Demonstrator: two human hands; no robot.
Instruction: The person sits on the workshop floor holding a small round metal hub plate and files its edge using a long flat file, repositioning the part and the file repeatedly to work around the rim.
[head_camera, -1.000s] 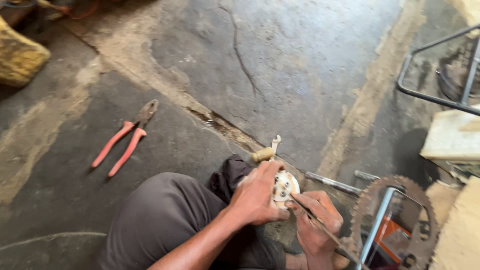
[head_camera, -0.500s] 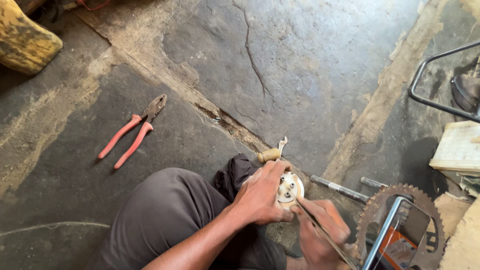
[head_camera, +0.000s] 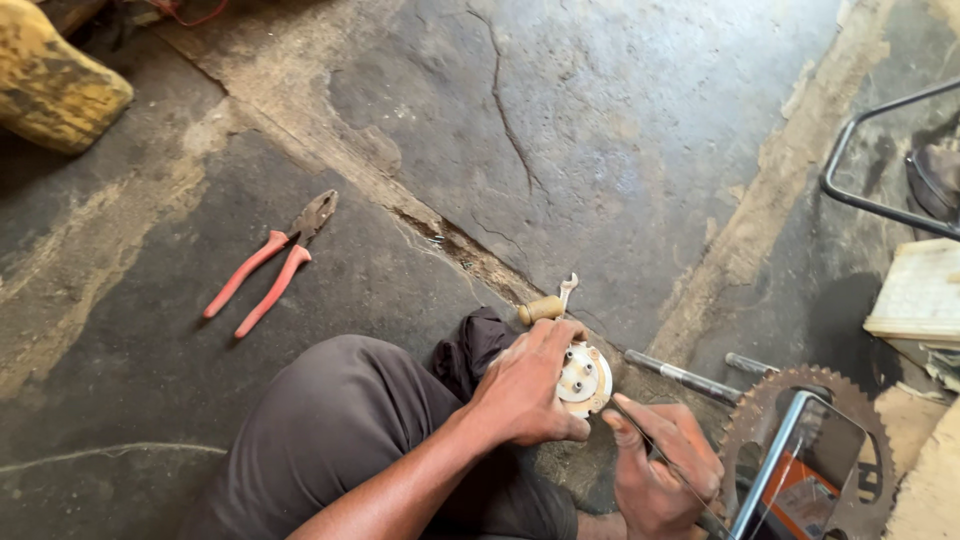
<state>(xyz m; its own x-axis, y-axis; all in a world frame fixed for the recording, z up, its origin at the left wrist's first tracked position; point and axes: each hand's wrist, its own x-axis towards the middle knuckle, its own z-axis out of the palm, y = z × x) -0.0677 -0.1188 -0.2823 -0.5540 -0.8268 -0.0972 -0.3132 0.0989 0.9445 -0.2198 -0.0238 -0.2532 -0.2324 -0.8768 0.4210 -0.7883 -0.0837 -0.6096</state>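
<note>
Head view looks down on the left hand (head_camera: 522, 388), whose fingers wrap closed around a small round cream-white metal hub with several bolt holes in its face (head_camera: 585, 378), holding it just off the person's dark-trousered knee (head_camera: 340, 440). The right hand (head_camera: 660, 470) is closed around a thin grey metal rod-like tool (head_camera: 655, 452), whose tip meets the lower edge of the hub's face; what kind of tool it is cannot be told. For work like this, a firm left grip that keeps the face turned up towards the eyes seems wise, with the tool guided in short, controlled strokes so the tip does not skid off the rim towards the holding fingers.

Just behind the hub lies a small tool with a pale wooden handle and a bent metal end (head_camera: 545, 305), and to the right a dull steel bar (head_camera: 683, 376) rests on the ground. A rusty toothed sprocket (head_camera: 770, 410) sits near the right hand, partly behind a shiny metal frame piece (head_camera: 775, 465). Well apart to the left, red-handled pliers (head_camera: 270, 268) lie flat.

Underneath is a cracked, stained grey concrete floor (head_camera: 620, 150), dusty and uneven. A worn yellow block (head_camera: 55, 85) sits at the far left, and a black tubular frame (head_camera: 870, 200) stands at the right.
</note>
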